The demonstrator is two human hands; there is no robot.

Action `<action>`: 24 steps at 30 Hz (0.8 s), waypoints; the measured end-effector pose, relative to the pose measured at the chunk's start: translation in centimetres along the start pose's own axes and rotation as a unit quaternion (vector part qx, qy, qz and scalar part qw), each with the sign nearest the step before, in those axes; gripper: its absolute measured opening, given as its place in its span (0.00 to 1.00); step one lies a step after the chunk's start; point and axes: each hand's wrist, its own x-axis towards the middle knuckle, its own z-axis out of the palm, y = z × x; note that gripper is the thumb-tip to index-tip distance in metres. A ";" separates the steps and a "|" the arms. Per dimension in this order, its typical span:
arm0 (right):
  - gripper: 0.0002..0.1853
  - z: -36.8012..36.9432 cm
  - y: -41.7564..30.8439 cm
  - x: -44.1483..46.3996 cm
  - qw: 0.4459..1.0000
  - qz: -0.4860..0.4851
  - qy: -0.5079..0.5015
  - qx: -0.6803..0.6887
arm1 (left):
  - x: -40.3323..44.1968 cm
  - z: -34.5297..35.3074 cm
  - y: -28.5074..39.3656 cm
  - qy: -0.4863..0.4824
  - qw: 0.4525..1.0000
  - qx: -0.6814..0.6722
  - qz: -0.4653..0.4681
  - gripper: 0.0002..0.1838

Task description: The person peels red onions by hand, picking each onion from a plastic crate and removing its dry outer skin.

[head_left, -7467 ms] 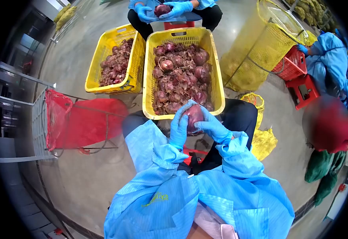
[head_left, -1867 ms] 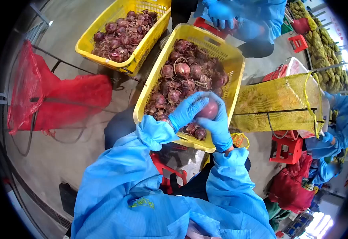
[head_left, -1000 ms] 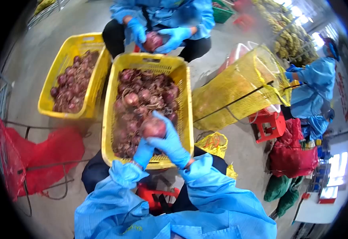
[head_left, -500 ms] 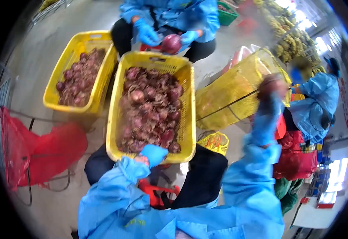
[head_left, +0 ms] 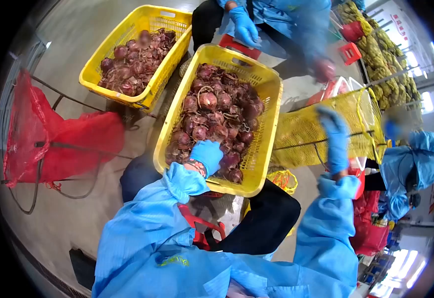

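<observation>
My left hand (head_left: 207,156), in a blue glove, reaches into the near yellow crate (head_left: 274,124) and rests on the red onions (head_left: 208,101) at its near end. Its fingers curl downward, and their tips and anything in them are hidden. Dry, papery skins cling to the onions. Off to the right, my gloved right hand (head_left: 334,134) is raised over the yellow mesh bag (head_left: 299,134), slightly blurred. Its fingers are stretched out with nothing in them. The bag lies spread on a frame, its mouth toward the right.
Another yellow crate (head_left: 92,82) of onions stands at the left, beyond a red mesh bag (head_left: 78,136) on a frame. Opposite me, a co-worker's hand (head_left: 245,27) is beside an onion crate; their other arm is blurred near an onion (head_left: 324,70). Filled bags (head_left: 393,64) are stacked at right.
My right hand held an onion at the mesh bag and is now without it. My left hand moved from the crate's rim onto the onions. The co-worker's onion moved right.
</observation>
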 end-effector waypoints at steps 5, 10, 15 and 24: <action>0.33 17.2 12.4 4.6 0.957 -0.087 -0.177 -0.215 | 1.3 -0.3 -2.8 0.129 0.989 -0.046 -0.047 0.07; 0.28 26.3 19.3 8.3 0.843 -0.080 -0.252 -0.469 | 0.9 -2.9 -2.9 0.071 0.991 -0.077 -0.082 0.12; 0.28 25.6 20.1 7.7 0.911 0.041 -0.225 -0.342 | 0.8 -3.2 -2.7 0.027 0.990 -0.096 -0.102 0.14; 0.43 15.2 4.2 -3.6 0.929 0.104 -0.124 0.332 | 1.5 -1.6 -0.8 0.059 0.891 -0.451 -0.015 0.37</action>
